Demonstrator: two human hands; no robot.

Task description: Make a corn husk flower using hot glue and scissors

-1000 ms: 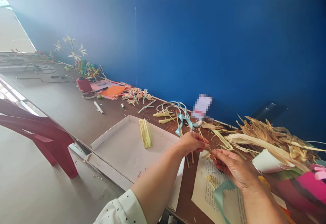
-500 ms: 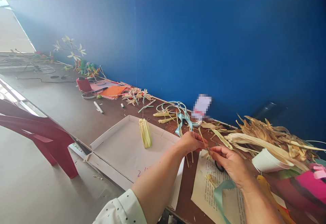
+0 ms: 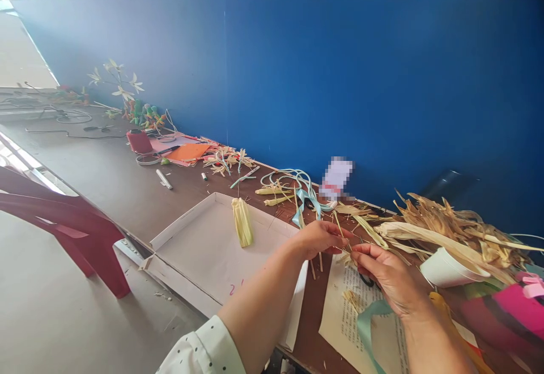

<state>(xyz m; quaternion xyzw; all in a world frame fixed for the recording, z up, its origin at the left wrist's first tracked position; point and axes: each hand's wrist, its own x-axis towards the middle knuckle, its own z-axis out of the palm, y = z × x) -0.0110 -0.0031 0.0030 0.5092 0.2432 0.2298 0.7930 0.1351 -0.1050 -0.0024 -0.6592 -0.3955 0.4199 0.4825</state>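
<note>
My left hand [image 3: 325,238] and my right hand [image 3: 382,269] meet above the table's front right part, fingertips pinched close together. Between them is a thin strip of corn husk [image 3: 338,222], its upper end sticking up past my left fingers. The strip's lower end is hidden by my right fingers. Below my right hand show the black handles of scissors [image 3: 366,279], partly covered. Under both lies a printed sheet [image 3: 340,323] bearing a pale green ribbon [image 3: 366,331] and a small husk tuft [image 3: 352,300].
Left of my hands lies a shallow white box lid [image 3: 199,238] with a folded corn husk [image 3: 242,222] in it. Dried husks [image 3: 463,224] and a tipped white cup [image 3: 453,269] are at the right. A blue partition [image 3: 361,79] stands behind; a red chair [image 3: 102,243] is at left.
My left fingers have shifted slightly and spread a little along the husk strip. My right hand stays almost in place, still pinching.
</note>
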